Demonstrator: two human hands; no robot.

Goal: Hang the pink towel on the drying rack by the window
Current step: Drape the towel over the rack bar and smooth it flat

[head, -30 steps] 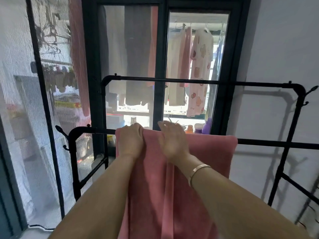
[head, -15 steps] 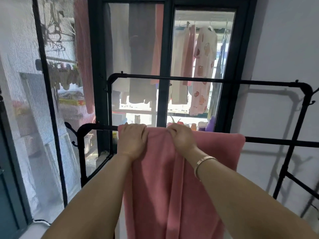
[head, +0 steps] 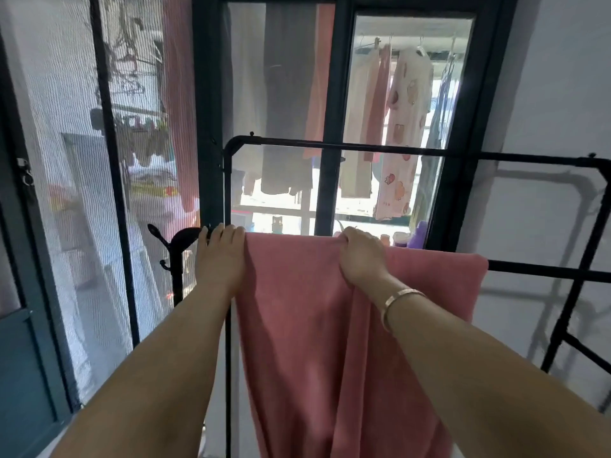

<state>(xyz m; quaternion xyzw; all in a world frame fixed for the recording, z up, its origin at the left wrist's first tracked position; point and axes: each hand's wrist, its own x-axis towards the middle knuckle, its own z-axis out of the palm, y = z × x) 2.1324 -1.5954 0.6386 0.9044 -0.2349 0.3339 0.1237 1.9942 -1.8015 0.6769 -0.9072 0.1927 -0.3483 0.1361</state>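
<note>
Head view showed the pink towel [head: 307, 325] draped over the near rail of the black drying rack [head: 545, 271], its front half hanging straight down between the person's two forearms. At the towel's left edge, the left hand [head: 221, 259] lay on top of the rail, fingers [head: 228, 231] bent over the bar; whether they pinched cloth or only the bar could not be told. Nearer the towel's middle, the right hand [head: 362, 259] had its fingers curled into the fold on the rail, gripping the cloth. A thin bracelet [head: 396, 304] sat on the right wrist. Behind the rack's higher rail stood a dark-framed window [head: 334, 94], with pale garments [head: 401, 137] hanging outside. To the left was a mesh screen door [head: 66, 160].
</note>
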